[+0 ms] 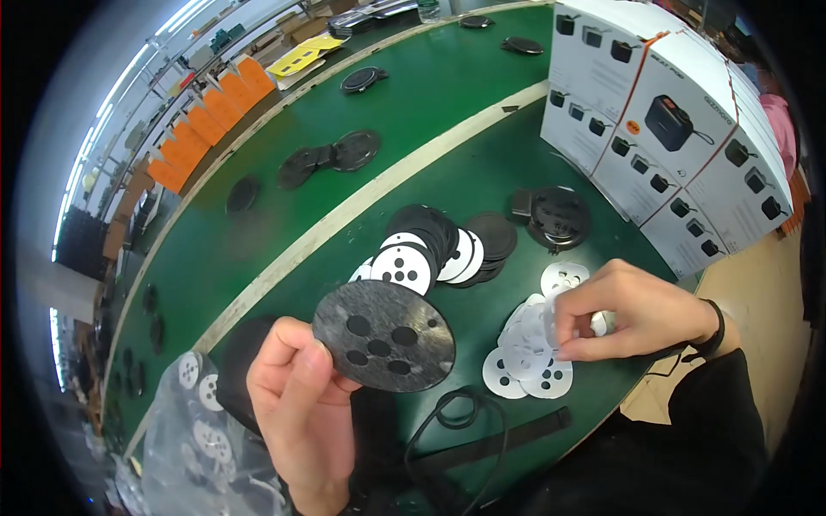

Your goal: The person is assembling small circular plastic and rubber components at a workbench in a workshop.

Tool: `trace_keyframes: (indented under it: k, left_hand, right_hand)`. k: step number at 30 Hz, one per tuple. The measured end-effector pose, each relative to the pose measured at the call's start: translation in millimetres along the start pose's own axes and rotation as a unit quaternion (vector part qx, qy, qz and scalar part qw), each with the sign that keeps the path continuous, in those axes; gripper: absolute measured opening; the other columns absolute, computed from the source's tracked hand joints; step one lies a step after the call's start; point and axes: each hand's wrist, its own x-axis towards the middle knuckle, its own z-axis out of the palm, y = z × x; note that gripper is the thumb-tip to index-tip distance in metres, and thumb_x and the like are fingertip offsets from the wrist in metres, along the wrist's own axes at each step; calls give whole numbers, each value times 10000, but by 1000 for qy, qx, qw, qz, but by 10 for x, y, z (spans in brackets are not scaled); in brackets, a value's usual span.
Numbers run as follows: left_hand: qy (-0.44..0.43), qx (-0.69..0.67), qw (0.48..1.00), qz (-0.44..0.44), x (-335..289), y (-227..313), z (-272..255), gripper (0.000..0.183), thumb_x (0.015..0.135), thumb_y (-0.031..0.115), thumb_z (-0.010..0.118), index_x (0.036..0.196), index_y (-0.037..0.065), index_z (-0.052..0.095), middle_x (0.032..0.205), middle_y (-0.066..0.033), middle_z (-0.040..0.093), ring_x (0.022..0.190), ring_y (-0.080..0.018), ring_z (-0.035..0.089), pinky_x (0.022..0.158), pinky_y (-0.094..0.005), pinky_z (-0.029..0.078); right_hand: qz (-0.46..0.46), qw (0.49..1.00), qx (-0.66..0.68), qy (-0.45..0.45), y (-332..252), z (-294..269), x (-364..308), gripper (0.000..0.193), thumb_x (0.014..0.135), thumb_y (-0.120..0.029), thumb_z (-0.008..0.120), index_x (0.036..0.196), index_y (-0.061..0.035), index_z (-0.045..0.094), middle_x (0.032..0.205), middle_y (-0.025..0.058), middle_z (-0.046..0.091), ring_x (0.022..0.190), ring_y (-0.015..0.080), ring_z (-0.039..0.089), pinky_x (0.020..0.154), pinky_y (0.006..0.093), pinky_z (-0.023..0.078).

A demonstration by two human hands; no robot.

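My left hand [301,396] pinches a black round disc [383,335] by its left edge, thumb in front. The disc has several dark round spots and a smaller one near its right edge. My right hand [624,314] is closed, thumb and forefinger together on a thin, translucent white disc [527,348]. Below that hand lies a loose pile of white discs with holes [503,374]. Beyond the black disc, black discs [422,224] and white discs [403,267] overlap in a spread heap on the green table.
A shiny black round part [557,219] lies behind the heap. Stacked printed boxes [619,112] stand at the far right. A clear plastic bag [185,439] of white discs sits lower left. A black cable [456,413] lies near me. Beyond a pale strip [370,193], black parts [331,159] are scattered.
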Motion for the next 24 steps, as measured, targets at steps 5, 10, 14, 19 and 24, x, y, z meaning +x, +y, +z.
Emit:
trace_keyframes:
  k: [5,10,14,19,24]
  left_hand:
    - [-128,87,988,22,10,-167,76,85,868,54,579,917,-13,561,1086,-238,611,1135,-373,533,950,-462,420]
    - [-151,120,980,-40,34,-339,198,140,838,108,645,896,-16,616,1196,-287,538,1176,-364,497,1015,-485,362]
    - [-282,192,934,-105,204,-239,234,269,841,-45,596,1104,7,625,1311,-135,476,1217,-193,450,1022,-341,347]
    - [-411,497,749,-150,1134,222,172,726,742,42,717,1384,46,379,1329,-86,498,1239,-189,452,1028,-366,349]
    - [-184,848,495,43,2674,-163,-24,649,712,106,714,1305,32,458,1308,-210,485,1190,-326,492,991,-425,407]
  right_hand:
    - [-22,958,285,-21,67,148,313,213,923,-59,515,1107,17,590,950,67,635,766,84,589,711,240,505]
    - [-25,877,463,-129,68,302,470,290,929,-36,517,1216,4,528,964,51,632,787,86,579,698,226,486]
    - [25,879,463,-115,165,228,373,199,864,39,591,1061,37,561,961,101,634,834,125,622,746,244,512]
    - [44,917,393,-54,256,44,253,108,871,-24,611,956,2,549,797,27,601,678,74,584,622,221,473]
    - [31,921,388,16,270,-27,225,90,881,11,571,898,-15,487,787,28,574,675,81,579,623,221,473]
